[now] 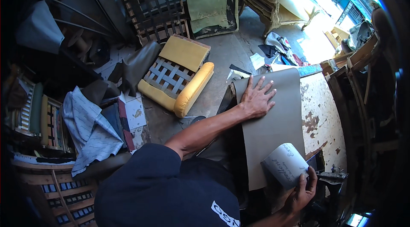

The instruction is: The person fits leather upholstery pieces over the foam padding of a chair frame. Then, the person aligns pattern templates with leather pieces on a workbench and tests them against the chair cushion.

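Observation:
My left hand (258, 98) lies with spread fingers on a long grey-brown sheet of material (273, 137), near its far end. The sheet is draped over a worn, white-painted tabletop (322, 111) with flaking patches. In my right hand (301, 190), at the lower right, a pale curled piece of material (282, 163) with printed markings on it is gripped by the edge, over the near end of the sheet. A dark sewing machine (335, 178) is just right of that hand.
A yellow padded seat frame (192, 90) with webbing lies on the floor ahead-left. Heaped fabric (89, 128) and slatted frames (57, 197) fill the left. Upright panels (211, 0), an unfinished armchair (273, 4) and scraps (277, 47) lie beyond. Wooden framework (361, 60) stands at right.

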Action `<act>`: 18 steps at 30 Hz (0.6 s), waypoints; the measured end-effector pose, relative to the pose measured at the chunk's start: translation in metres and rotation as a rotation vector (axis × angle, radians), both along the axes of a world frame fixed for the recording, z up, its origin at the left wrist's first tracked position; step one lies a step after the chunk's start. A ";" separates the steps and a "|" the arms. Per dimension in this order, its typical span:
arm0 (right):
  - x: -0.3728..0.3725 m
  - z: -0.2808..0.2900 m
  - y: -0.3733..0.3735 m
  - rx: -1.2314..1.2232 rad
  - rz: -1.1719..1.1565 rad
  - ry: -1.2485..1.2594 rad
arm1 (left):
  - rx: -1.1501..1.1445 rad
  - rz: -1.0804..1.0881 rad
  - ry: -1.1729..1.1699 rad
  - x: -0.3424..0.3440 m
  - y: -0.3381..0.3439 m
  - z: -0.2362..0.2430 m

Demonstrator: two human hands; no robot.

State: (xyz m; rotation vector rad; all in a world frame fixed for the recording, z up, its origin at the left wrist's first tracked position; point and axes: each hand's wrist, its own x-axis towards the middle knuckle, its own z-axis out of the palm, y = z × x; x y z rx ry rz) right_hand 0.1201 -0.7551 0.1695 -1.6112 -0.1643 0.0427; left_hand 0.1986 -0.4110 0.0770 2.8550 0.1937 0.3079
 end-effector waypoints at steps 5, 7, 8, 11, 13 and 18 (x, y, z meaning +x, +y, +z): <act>-0.011 0.009 -0.004 0.070 -0.046 0.031 | -0.019 -0.027 0.044 0.022 0.019 0.012; -0.011 0.010 -0.007 0.097 -0.062 0.058 | -0.036 -0.005 0.092 0.032 0.026 0.016; -0.011 0.010 -0.008 0.099 -0.065 0.055 | -0.039 -0.003 0.112 0.035 0.030 0.018; -0.010 0.008 -0.011 0.101 -0.071 0.034 | -0.041 0.011 0.095 0.035 0.027 0.012; -0.008 0.005 -0.014 0.106 -0.056 0.044 | -0.042 0.011 0.107 0.036 0.027 0.009; -0.004 0.002 -0.014 0.084 0.002 0.031 | -0.012 0.012 0.061 0.030 0.026 0.006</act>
